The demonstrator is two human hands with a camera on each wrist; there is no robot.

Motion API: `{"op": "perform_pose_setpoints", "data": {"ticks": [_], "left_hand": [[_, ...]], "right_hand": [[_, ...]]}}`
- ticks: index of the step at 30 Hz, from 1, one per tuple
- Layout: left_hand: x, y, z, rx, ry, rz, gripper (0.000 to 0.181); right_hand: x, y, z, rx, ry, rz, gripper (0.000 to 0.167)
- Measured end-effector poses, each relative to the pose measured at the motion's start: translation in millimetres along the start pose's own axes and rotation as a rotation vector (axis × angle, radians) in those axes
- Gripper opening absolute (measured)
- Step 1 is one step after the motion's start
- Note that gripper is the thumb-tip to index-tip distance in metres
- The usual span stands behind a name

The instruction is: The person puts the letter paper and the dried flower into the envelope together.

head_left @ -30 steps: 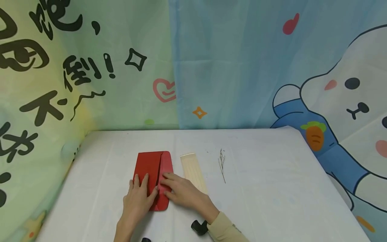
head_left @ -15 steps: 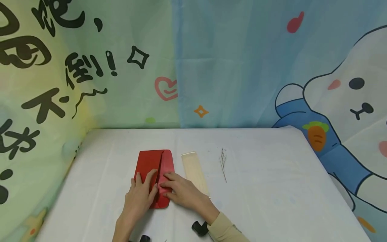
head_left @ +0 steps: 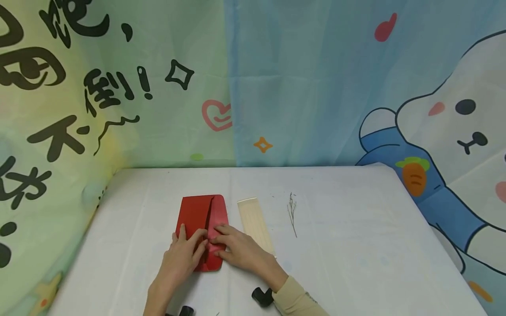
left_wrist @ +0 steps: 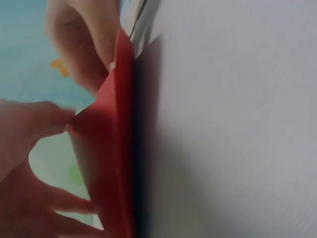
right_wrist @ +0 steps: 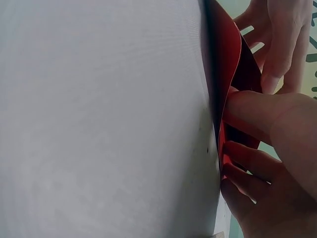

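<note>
Left of centre on the white worktop [head_left: 340, 219], the red envelope [head_left: 194, 211] lies flat-ish with its pinker flap [head_left: 217, 210] along the right side, and both hands are busy at the dark slot between the two. The thing that's just changed is the left hand [head_left: 179, 259]: a second ago its index finger was stretched out over the red panel, now it's drawn in next to the thumb — so those fingers are narrow and seem to pinch the panel's lip. The left wrist view backs that up, with the red edge tented up right where the fingertip meets it, though that shot's dim and a bit blurry so I wouldn't swear to the exact grip.

Right hand [head_left: 245, 252] hasn't really budged; its bent fingers and thumb hold the flap side. From the right wrist you can see a shadowy gap between the layers — to me that reads as the mouth getting parted, not just the paper being steadied.

Nothing's been swapped around nearby either: the pale wooden strip [head_left: 254, 221] sits just right of the envelope, and the dried sprig [head_left: 291, 214] is further right, untouched.
</note>
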State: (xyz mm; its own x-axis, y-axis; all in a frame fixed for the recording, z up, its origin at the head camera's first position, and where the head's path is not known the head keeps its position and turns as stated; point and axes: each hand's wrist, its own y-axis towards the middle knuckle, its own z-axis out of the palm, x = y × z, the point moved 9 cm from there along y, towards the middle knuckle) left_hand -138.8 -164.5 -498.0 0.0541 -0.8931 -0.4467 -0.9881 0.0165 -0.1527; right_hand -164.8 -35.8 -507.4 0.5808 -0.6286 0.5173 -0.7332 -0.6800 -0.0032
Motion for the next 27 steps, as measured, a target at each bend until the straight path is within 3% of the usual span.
{"op": "perform_pose_setpoints", "data": {"ticks": [5,13,27], "left_hand": [[3.9,0.1,-3.1,0.054,-0.032,0.038,0.054],[9.7,-0.6,-7.3,0.114,-0.083,0.045,0.082],[6.8,0.2,-5.2,0.095,-0.033,0.047,0.08]], "right_hand": [[-0.4,1.2,0.5,0.005,-0.003,0.002,0.032],[-2.8,0.9,2.2,0.022,0.018,0.018,0.034],[-1.8,0.1,1.6,0.025,0.019,0.029,0.035]]}}
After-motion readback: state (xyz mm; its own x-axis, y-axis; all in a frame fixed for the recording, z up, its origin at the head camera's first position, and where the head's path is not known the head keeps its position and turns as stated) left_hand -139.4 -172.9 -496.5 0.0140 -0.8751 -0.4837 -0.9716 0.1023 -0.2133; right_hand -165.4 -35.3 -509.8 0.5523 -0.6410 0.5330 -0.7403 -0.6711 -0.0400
